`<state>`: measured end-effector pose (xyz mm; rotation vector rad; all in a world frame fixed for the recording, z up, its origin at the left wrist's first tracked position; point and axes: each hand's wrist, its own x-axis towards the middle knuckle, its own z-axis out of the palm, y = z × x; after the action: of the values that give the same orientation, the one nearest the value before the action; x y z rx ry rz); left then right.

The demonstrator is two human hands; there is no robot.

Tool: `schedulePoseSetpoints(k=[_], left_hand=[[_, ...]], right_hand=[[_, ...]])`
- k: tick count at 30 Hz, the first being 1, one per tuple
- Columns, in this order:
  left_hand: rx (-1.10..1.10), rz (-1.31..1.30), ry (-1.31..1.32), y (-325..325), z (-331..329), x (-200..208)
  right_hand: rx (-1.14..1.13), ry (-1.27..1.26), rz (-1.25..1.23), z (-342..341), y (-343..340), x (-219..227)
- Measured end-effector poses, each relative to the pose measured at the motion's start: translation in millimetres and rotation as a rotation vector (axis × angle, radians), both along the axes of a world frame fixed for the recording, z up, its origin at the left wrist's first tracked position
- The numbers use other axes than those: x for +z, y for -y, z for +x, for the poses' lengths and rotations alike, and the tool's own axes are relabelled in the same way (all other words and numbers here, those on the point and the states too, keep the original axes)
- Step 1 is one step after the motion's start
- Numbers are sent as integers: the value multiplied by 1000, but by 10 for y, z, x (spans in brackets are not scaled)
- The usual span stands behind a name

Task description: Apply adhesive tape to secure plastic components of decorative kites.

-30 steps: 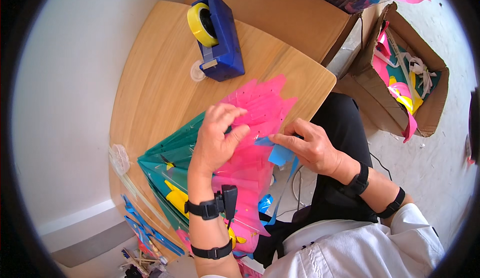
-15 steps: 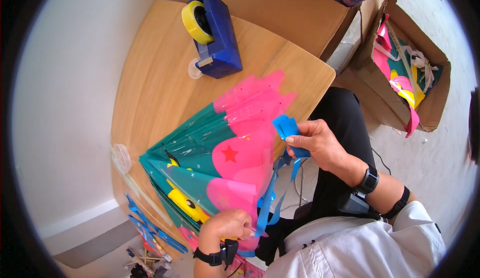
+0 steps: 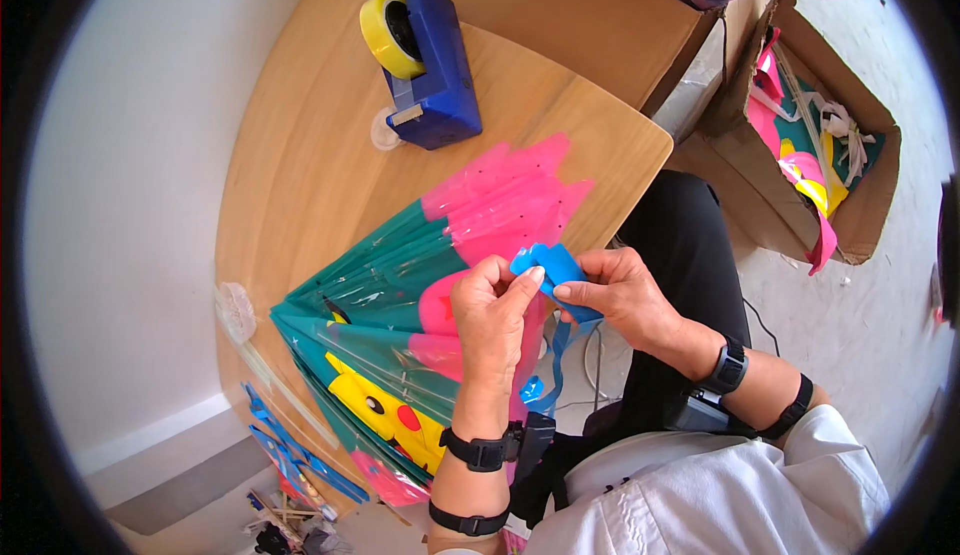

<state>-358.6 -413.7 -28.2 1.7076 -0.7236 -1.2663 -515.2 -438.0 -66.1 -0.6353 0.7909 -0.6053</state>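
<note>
Left hand [image 3: 488, 320] and right hand [image 3: 632, 300] both on a flat, folded bundle of bright blue plastic ribbon [image 3: 562, 267], held up over the near edge of the curved, light wood-grain table [image 3: 290, 175]. Left thumb and forefinger nearly closed, tips pinching its left end; right thumb pressed flat on top, other fingers curled underneath, closed on the right part. Exact grip under the folds: can't tell. For clean handling, probably best to keep the right thumb firm so the layers stay stacked, work the left edge with fingertips only, and leave the loose blue tail [image 3: 557, 360] below slack and untwisted; slick film like this likely slips or springs open if the pinch eases. Just beside the left hand, a thin glossy teal-and-pink plastic sheet [image 3: 375, 270], pleated fan-like, gathered to a point at left, jagged pink edge, yellow cartoon print. Farther off, a blocky blue tape dispenser [image 3: 447, 90] with a round, shiny yellow tape roll [image 3: 378, 40]. Right of the table, an open brown corrugated cardboard box [image 3: 735, 170] of crumpled scraps.
</note>
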Motion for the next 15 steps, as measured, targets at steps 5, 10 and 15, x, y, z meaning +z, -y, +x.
schedulePoseSetpoints(k=[5,10,15], left_hand=[[50,49,-149,-71,59,-22],[130,64,-262,-92,58,-53],[76,86,-279,-72,112,-27]], right_hand=[[-54,-26,78,19,-43,-25],[-162,-24,49,29,-63,-19],[-211,41,-24,2,-62,-38]])
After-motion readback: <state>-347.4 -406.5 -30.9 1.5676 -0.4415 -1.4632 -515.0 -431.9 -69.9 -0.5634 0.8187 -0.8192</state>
